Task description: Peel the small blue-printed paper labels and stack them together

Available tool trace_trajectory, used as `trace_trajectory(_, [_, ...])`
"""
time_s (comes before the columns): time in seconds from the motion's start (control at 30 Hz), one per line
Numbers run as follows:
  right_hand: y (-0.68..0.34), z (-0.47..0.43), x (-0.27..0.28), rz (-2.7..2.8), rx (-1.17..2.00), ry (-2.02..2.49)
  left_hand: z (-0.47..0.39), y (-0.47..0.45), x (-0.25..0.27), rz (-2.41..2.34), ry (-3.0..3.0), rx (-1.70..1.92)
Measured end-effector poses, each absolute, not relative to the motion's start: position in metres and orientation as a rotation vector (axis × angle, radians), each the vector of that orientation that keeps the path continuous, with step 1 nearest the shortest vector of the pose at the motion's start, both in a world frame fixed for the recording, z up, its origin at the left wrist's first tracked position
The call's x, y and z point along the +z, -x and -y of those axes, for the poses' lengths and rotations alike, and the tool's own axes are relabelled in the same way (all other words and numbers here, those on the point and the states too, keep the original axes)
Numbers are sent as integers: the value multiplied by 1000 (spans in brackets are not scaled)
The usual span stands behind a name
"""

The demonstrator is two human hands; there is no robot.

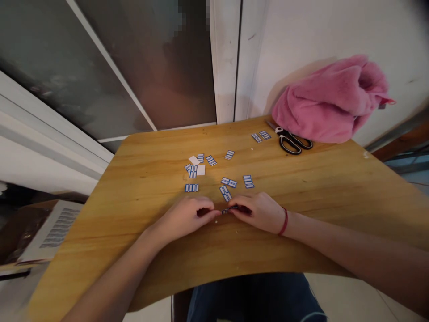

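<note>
Left hand (pixel 192 214) and right hand (pixel 263 211), each pinched closed, hold a strip (pixel 229 209) between them over the table (pixel 187 257), near scattered labels (pixel 229 182). The step looks like fine handling; the next move seems to need a light, steady touch.

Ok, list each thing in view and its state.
Left hand: fingers pinched at a small dark strip
Right hand: fingers pinched on that strip
White blue-edged rectangular labels: scattered, some overlapping
Black-handled metal scissors: lying flat, not held
Pink plush fabric bundle: slumped
Thin red wristband: worn
Brown cardboard box: open
</note>
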State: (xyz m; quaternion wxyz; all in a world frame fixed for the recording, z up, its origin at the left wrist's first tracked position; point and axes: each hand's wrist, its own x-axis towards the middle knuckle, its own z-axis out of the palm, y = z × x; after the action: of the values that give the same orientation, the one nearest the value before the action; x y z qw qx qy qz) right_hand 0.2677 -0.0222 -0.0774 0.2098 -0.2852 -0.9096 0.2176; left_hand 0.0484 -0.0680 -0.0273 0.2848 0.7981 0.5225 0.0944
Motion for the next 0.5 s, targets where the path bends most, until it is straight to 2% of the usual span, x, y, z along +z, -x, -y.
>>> trace_trajectory(0.5, [-266,23,-70,2629,659,883,74,-70,-46,-1505,-2032,337])
